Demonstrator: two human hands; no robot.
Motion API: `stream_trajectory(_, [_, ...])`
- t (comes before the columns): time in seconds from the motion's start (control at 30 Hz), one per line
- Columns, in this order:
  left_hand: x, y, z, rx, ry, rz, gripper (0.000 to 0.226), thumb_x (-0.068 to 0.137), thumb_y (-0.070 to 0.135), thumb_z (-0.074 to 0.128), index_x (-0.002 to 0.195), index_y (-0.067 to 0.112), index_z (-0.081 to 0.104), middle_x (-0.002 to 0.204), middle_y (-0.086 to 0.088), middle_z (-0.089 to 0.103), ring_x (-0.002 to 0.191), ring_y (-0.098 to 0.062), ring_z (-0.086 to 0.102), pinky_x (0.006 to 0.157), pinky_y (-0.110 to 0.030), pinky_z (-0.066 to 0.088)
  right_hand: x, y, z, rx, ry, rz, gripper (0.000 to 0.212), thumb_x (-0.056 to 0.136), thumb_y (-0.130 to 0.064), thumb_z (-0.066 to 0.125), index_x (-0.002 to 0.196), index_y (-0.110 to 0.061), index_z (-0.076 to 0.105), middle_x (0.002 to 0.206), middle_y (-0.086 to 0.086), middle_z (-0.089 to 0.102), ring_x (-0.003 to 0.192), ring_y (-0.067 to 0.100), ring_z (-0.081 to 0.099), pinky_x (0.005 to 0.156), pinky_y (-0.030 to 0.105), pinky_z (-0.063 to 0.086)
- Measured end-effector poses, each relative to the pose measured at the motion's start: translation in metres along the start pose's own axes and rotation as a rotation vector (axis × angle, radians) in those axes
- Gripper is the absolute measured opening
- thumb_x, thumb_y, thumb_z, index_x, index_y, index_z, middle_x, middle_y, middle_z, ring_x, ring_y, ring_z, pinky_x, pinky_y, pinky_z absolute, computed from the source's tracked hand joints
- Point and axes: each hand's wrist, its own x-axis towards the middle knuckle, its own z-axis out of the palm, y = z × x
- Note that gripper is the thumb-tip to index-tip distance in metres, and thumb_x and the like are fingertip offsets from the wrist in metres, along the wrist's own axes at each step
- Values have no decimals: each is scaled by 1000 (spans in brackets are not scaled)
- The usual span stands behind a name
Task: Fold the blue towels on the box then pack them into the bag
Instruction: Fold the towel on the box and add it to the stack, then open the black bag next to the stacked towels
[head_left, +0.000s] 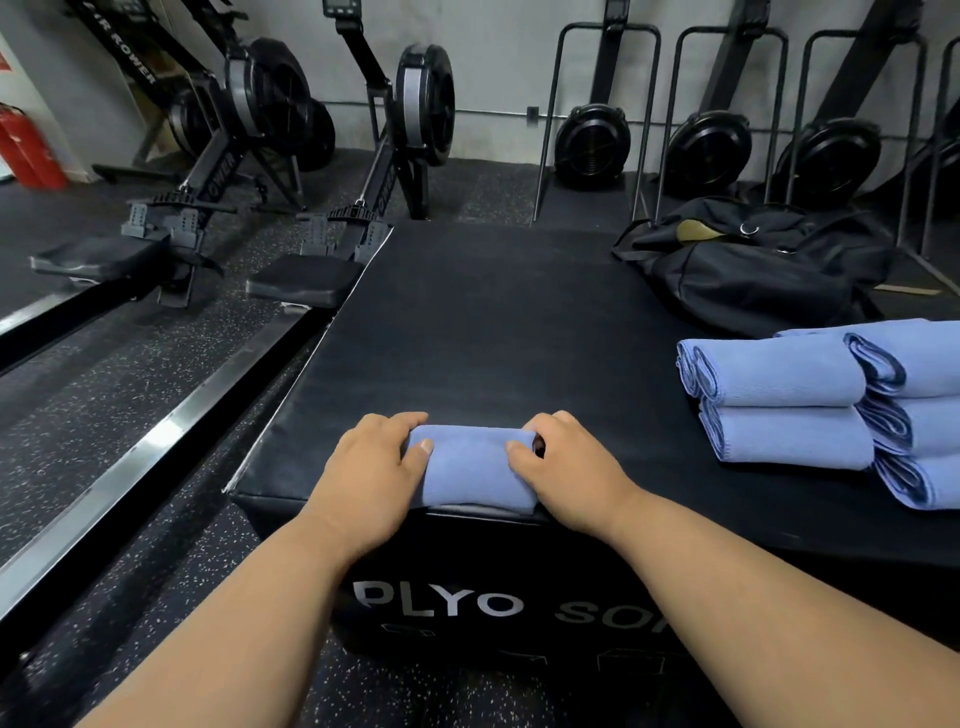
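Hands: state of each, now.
Left hand: grips the left end of the folded blue towel.
Right hand: grips its right end.

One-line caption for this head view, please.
Both hands, left and right, grip a folded blue towel on the box, stacked towels beside.

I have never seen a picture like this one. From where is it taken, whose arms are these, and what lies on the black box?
There is no machine here. One camera sits on a person's head and looks forward and down, so the two bare arms are that person's own. The left hand and the right hand each grip one end of a folded blue towel at the near edge of a black padded box. On the right of the box lies a stack of folded towels. Behind the stack lies a black bag. Rowing machines stand on the gym floor beyond.
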Motion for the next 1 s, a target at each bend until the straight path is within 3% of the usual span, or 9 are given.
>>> stream_trajectory(0.17, [-11, 14, 3, -281, -27, 18, 35, 98, 37, 67, 133, 40, 62, 131, 22, 59, 120, 3, 57, 101, -21, 42, -16, 15, -16, 216, 4, -50, 19, 100, -37, 50, 93, -20, 52, 79, -8, 53, 73, 12, 48, 69, 32, 42])
stream_trajectory(0.23, [-12, 23, 7, -436, -59, -44, 41, 91, 34, 77, 128, 41, 64, 124, 20, 67, 108, 8, 63, 92, -16, 46, -22, 24, -27, 306, 16, -52, 16, 102, -35, 53, 95, -20, 53, 76, -9, 49, 70, 9, 45, 68, 30, 41])
stream_trajectory(0.37, [-8, 40, 21, -757, -229, -207, 73, 63, 33, 92, 131, 31, 65, 122, 5, 75, 105, -11, 75, 100, -35, 55, -34, 47, -54, 484, 43, -49, 5, 100, -34, 58, 99, -29, 57, 75, -11, 57, 67, 5, 52, 66, 30, 45])
stream_trajectory(0.47, [-4, 65, 27, -941, -380, -237, 57, 79, 13, 89, 131, 15, 66, 119, -6, 77, 101, -21, 77, 88, -33, 56, -45, 63, -75, 577, 100, -45, 2, 100, -31, 59, 101, -29, 58, 75, -13, 59, 68, 4, 53, 64, 29, 45])
stream_trajectory(0.57, [-2, 94, 36, -927, -503, -156, 41, 86, 17, 80, 126, 9, 72, 119, -12, 76, 102, -24, 74, 86, -31, 55, -55, 80, -94, 672, 224, -55, 8, 100, -26, 65, 105, -31, 61, 78, -12, 61, 73, 4, 54, 71, 20, 47])
stream_trajectory(0.67, [-1, 129, 49, -958, -466, -132, 32, 96, 16, 68, 127, 8, 72, 122, -16, 75, 105, -25, 74, 87, -31, 56, -60, 96, -117, 807, 370, -37, 16, 97, -21, 73, 109, -26, 64, 80, -6, 64, 73, 6, 55, 71, 13, 46])
stream_trajectory(0.8, [5, 178, 62, -972, -424, -78, 30, 101, 16, 63, 130, 12, 70, 121, -12, 76, 97, -21, 73, 76, -30, 57, -69, 121, -148, 899, 537, 5, 14, 99, -21, 70, 112, -18, 64, 75, -5, 66, 68, 8, 58, 68, 19, 49])
stream_trajectory(0.9, [15, 206, 65, -1017, -401, -31, 38, 95, 22, 68, 132, 15, 70, 129, -12, 73, 111, -26, 69, 93, -40, 53, -79, 142, -165, 929, 658, 46, 8, 105, -22, 60, 111, -18, 63, 80, 1, 74, 60, 9, 59, 61, 19, 49])
stream_trajectory(1.0, [23, 226, 68, -1036, -359, -56, 34, 99, 17, 63, 132, 12, 70, 129, -12, 73, 113, -26, 68, 96, -41, 51, -87, 162, -174, 910, 742, 173, 13, 106, -25, 57, 104, -14, 65, 76, 3, 70, 55, 7, 54, 58, 16, 46])
